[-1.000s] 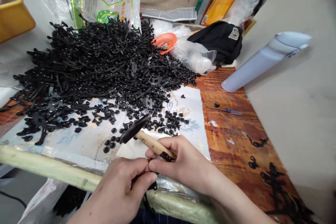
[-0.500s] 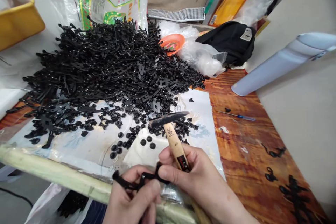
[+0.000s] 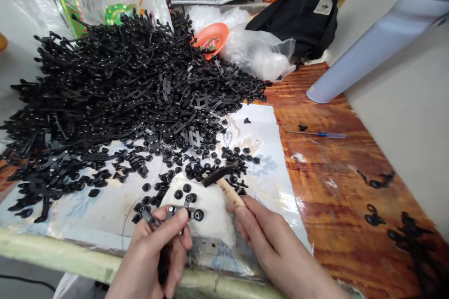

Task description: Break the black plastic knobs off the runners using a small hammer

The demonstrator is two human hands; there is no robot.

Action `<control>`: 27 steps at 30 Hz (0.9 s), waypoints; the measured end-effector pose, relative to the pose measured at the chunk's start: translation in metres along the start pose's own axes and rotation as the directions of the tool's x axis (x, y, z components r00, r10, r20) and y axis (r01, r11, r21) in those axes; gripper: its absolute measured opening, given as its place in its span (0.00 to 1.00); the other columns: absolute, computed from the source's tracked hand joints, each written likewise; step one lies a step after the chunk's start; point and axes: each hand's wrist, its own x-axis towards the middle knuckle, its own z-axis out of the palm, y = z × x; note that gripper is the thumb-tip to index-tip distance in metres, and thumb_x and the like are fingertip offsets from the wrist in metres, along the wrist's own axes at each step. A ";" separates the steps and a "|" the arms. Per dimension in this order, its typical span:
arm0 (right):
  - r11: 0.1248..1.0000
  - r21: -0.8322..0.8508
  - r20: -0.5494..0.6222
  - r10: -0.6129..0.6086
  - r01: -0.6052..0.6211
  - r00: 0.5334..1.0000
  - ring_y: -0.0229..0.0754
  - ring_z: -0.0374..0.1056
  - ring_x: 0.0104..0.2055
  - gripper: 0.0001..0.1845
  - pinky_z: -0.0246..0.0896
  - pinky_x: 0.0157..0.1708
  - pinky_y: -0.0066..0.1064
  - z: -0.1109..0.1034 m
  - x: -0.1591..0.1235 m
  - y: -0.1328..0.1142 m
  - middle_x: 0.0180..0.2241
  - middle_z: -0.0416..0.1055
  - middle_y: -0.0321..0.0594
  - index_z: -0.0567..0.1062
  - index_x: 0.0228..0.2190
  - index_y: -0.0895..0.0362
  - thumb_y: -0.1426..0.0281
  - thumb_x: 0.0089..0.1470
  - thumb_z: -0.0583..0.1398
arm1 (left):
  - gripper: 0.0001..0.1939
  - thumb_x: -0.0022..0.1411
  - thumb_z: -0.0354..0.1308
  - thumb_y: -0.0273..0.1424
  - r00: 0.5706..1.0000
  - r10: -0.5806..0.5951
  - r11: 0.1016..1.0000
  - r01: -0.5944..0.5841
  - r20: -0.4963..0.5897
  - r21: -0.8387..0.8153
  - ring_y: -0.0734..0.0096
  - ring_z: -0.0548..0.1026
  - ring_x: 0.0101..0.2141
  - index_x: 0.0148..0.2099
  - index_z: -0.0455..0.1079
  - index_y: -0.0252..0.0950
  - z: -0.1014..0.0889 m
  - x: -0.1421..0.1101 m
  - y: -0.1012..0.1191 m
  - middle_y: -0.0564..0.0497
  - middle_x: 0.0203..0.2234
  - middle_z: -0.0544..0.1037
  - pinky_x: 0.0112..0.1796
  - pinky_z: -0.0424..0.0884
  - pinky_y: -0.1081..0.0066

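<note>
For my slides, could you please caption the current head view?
Left hand holding a jointed black part, right hand a wooden-handled hammer, before a heap of black parts.

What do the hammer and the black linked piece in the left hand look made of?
Hammer: handle seems smooth wood, from its pale tan colour; head probably steel, dark and mostly dull.
Black linked piece: likely moulded plastic with a satin finish, judging by the soft grey highlights; the bright spots at its joints suggest metal rivets, though too small to be sure.
</note>
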 end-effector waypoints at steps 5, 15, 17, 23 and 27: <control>0.999 0.030 -0.021 0.012 -0.012 1.000 0.41 0.61 0.25 0.21 0.52 0.25 0.33 -0.002 0.001 0.002 0.23 0.61 0.34 0.62 0.30 0.53 0.54 0.65 0.42 | 0.22 0.56 0.63 0.42 0.999 0.037 0.999 -0.036 -0.021 0.038 0.87 0.53 0.05 0.18 0.69 0.33 0.000 0.002 -0.001 0.57 0.02 0.62 0.12 0.44 0.82; 0.997 0.063 -0.026 -0.035 0.037 0.999 0.42 0.60 0.25 0.19 0.52 0.24 0.33 -0.006 0.002 -0.002 0.23 0.62 0.37 0.64 0.32 0.54 0.56 0.64 0.42 | 0.21 0.55 0.65 0.40 0.998 0.046 0.999 -0.045 -0.052 0.013 0.90 0.55 0.07 0.19 0.68 0.32 -0.004 0.001 -0.004 0.59 0.07 0.64 0.12 0.50 0.85; 0.998 0.053 -0.043 -0.040 0.042 0.998 0.42 0.59 0.24 0.18 0.52 0.23 0.33 -0.005 0.003 -0.001 0.22 0.61 0.37 0.62 0.29 0.53 0.57 0.63 0.42 | 0.19 0.55 0.66 0.38 0.998 0.048 0.998 -0.050 -0.047 -0.029 0.90 0.56 0.07 0.19 0.68 0.32 -0.005 0.002 -0.004 0.58 0.09 0.68 0.12 0.52 0.86; 0.997 0.060 -0.033 -0.042 0.044 0.999 0.40 0.57 0.23 0.18 0.50 0.22 0.33 -0.005 0.004 -0.002 0.21 0.59 0.35 0.58 0.27 0.51 0.56 0.63 0.42 | 0.17 0.55 0.67 0.35 0.995 0.064 0.998 -0.066 -0.080 -0.020 0.90 0.59 0.07 0.20 0.67 0.33 -0.002 0.003 -0.003 0.57 0.15 0.74 0.11 0.52 0.85; 0.997 0.066 -0.043 -0.047 0.050 0.998 0.40 0.57 0.23 0.17 0.49 0.22 0.33 -0.005 0.004 -0.002 0.21 0.58 0.35 0.58 0.26 0.51 0.57 0.63 0.42 | 0.20 0.56 0.65 0.40 0.996 0.054 0.997 -0.050 -0.064 0.066 0.89 0.57 0.07 0.20 0.69 0.32 -0.002 0.002 -0.001 0.59 0.08 0.65 0.12 0.53 0.86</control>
